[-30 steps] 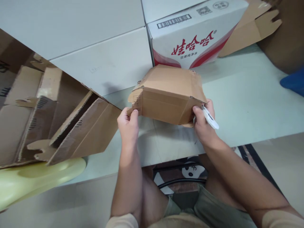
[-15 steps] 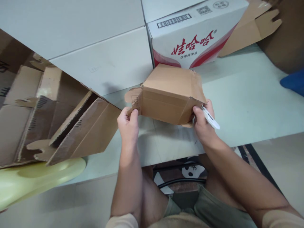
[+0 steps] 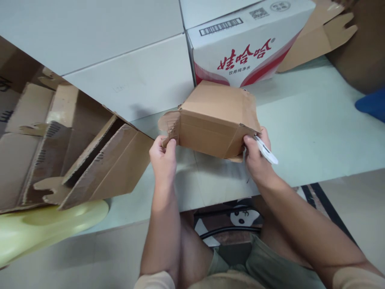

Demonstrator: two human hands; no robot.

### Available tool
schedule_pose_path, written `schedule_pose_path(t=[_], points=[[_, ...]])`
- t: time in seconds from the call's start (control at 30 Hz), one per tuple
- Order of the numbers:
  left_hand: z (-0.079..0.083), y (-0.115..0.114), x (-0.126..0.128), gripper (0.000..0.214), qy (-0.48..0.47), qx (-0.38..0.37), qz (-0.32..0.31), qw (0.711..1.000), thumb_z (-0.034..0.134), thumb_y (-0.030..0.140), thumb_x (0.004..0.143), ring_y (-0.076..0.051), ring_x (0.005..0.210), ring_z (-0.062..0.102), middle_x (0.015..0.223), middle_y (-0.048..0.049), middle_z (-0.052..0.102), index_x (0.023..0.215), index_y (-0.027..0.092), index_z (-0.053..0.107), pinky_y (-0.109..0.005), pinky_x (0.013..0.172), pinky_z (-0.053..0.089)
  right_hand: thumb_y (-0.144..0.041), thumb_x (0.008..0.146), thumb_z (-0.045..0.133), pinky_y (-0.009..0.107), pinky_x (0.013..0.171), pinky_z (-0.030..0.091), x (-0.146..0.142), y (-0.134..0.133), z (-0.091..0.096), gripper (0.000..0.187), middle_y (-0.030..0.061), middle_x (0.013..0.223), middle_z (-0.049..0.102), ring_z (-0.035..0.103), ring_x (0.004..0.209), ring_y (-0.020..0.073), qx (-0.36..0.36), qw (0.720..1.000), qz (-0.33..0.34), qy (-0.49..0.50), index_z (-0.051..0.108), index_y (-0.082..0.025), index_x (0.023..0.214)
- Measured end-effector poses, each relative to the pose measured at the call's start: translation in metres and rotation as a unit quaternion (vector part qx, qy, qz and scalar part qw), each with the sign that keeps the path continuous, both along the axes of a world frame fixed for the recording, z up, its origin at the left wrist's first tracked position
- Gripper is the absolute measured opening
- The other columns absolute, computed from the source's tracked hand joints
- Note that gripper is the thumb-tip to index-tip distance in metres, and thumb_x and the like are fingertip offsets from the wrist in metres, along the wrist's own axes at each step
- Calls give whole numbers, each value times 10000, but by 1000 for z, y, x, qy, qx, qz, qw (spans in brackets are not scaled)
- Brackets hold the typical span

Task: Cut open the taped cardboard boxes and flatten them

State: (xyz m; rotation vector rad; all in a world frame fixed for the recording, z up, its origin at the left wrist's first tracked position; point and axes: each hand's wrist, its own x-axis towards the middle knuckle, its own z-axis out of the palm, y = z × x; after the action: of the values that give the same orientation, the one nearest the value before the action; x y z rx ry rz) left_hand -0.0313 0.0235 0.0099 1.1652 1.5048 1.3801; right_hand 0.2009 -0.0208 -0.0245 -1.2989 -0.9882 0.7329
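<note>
A small brown cardboard box [image 3: 210,130] is held tilted above the table in front of me. My left hand [image 3: 164,154] pinches the notched flap [image 3: 171,122] at its left end, thumb on the near side. On the other end, my right hand [image 3: 257,154] grips the near right corner, with the thumb pressed on the cardboard. Also in that right hand is a slim white utility knife [image 3: 267,151], its rounded handle end sticking out to the right; its blade end is hidden by the fingers.
Opened cardboard boxes [image 3: 117,160] stand at the left, beside a pale yellow plastic stool [image 3: 87,214]. White cartons [image 3: 135,76] and a red-and-white water carton [image 3: 240,60] line the back of the pale green table [image 3: 313,140]. Something blue [image 3: 373,105] juts in at the right.
Almost nothing differs. Both hands keep their hold on the box, and the view has shifted only very slightly.
</note>
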Motion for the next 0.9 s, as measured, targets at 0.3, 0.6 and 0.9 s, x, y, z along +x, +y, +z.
schedule_pose_path(t=[0.3,0.6,0.9], points=[[0,0,0,222,-8,11,-7,1000,660,332,781,-86,504,239,577,77,287,730,230,469,-243,496,180,-562,930,655,294,614,411,1,0,-7,336,-17,879,529,495,764,152,-8,998,25,63,500,-270,995],[-5,2,-2,214,2,25,4,1000,659,338,761,-83,493,259,562,79,316,732,228,478,-229,478,198,-601,923,672,288,606,372,1,0,-8,377,-22,867,502,467,748,143,-1,997,24,72,504,-269,982],[-3,0,-3,396,43,61,8,997,657,390,842,-98,528,261,595,66,251,655,232,346,-232,487,239,-608,882,718,313,643,340,2,3,-9,434,-34,845,392,388,701,137,72,995,-71,16,460,-276,990]])
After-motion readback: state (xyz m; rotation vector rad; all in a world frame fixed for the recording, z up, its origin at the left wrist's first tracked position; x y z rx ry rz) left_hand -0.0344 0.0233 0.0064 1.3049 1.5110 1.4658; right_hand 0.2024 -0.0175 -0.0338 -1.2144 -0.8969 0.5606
